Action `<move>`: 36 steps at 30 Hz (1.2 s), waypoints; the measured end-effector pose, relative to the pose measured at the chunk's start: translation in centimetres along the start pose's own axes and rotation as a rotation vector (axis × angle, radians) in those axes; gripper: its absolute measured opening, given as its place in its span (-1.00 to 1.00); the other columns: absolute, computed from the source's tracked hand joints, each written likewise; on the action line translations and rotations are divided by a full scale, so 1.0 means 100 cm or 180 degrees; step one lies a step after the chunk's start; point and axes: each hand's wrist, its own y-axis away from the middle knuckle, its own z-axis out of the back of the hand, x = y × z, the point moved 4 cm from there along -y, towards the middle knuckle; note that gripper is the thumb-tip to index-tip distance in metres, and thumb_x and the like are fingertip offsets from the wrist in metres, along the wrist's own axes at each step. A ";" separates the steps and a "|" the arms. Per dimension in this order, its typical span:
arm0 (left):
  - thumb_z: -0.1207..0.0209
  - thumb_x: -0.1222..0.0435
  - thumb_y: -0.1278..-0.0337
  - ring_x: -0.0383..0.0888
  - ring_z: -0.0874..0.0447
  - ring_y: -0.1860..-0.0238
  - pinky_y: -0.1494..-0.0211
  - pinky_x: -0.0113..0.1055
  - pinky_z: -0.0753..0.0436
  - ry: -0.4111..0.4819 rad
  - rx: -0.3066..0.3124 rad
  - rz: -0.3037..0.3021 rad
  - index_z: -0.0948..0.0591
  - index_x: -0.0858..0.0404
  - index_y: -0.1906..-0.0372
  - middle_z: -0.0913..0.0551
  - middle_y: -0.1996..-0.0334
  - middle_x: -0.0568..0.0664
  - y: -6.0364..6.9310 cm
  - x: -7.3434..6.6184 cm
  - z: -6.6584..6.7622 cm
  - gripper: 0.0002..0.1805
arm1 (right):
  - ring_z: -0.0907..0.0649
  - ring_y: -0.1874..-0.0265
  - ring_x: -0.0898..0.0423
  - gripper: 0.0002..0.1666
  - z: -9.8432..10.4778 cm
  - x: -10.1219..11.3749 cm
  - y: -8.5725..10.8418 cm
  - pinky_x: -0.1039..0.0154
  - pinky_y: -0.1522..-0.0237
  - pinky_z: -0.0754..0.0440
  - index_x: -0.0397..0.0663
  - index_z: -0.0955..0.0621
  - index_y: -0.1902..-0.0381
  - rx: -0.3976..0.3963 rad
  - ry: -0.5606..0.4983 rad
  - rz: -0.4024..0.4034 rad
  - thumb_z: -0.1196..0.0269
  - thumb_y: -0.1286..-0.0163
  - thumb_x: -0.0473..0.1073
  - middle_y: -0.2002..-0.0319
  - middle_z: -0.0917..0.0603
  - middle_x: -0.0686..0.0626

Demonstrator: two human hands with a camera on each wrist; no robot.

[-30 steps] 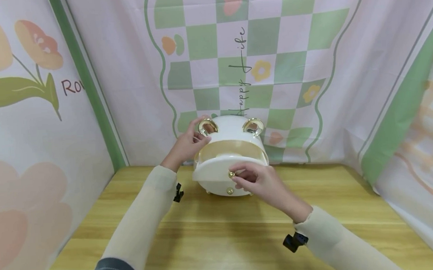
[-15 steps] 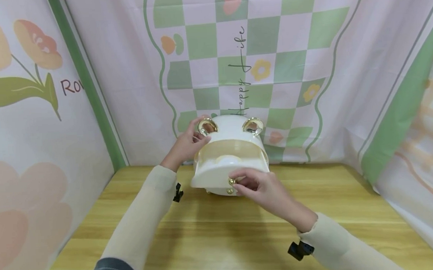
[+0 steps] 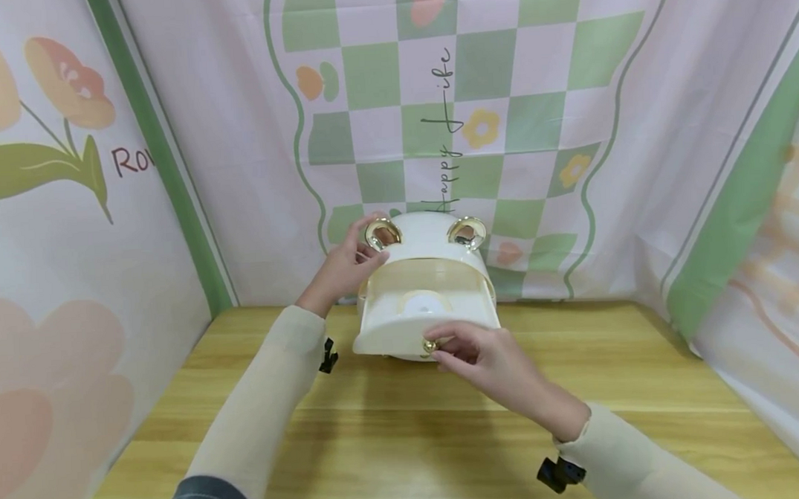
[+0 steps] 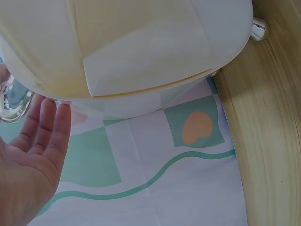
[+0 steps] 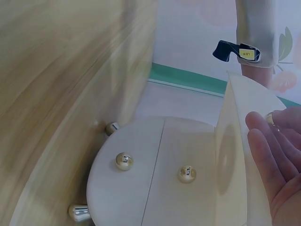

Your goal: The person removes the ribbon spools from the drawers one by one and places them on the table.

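Note:
A white storage box [image 3: 422, 233] with gold ring-shaped ears stands at the back of the table. Its top drawer [image 3: 386, 335] is pulled out toward me, so part of the pale inside shows. My right hand [image 3: 487, 357] pinches the gold knob [image 3: 430, 346] on that drawer's front between thumb and fingers. My left hand [image 3: 343, 270] rests against the box's left side by the left gold ear [image 3: 382, 235]. In the left wrist view, its fairly straight fingers [image 4: 44, 125] touch the box's side. Two lower drawer fronts with gold knobs [image 5: 186, 174] are flush in the right wrist view.
The wooden table [image 3: 381, 444] extends in front and to both sides. A patterned cloth [image 3: 372, 79] hangs close behind the box, with more cloth at left and right. Short metallic feet [image 5: 79, 213] support the box.
My right hand has moved toward me and down, drawing the top drawer further out, so more of its inside shows. My left hand has stayed in place.

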 end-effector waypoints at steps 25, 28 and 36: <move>-0.21 0.08 -0.40 -0.05 -0.62 0.13 0.05 -0.14 -0.64 -0.0012 0.0027 0.0028 -0.07 -0.20 -0.57 -0.63 0.15 0.03 0.000 0.000 0.000 -0.21 | -0.71 0.48 0.25 -0.71 0.030 0.019 -0.003 0.43 0.46 -0.64 -0.03 -0.70 0.00 -0.0024 0.0364 0.0577 -0.36 -0.34 -0.35 0.30 -0.78 0.09; -0.20 0.08 -0.40 -0.05 -0.62 0.13 0.07 -0.14 -0.65 -0.0015 0.0037 0.0025 -0.07 -0.19 -0.57 -0.63 0.14 0.03 0.000 0.000 0.000 -0.21 | -0.69 0.51 0.30 -0.72 0.039 0.024 -0.006 0.45 0.48 -0.63 -0.04 -0.71 0.02 -0.0078 0.0464 0.0616 -0.37 -0.32 -0.35 0.37 -0.77 0.13; -0.20 0.08 -0.40 -0.04 -0.62 0.13 0.07 -0.13 -0.65 -0.0032 0.0023 0.0031 -0.07 -0.18 -0.57 -0.63 0.14 0.03 0.001 -0.002 0.000 -0.22 | -0.70 0.58 0.24 -0.66 0.060 0.030 -0.019 0.46 0.54 -0.59 0.01 -0.70 0.01 -0.0100 0.0669 0.0697 -0.38 -0.29 -0.38 0.46 -0.74 0.15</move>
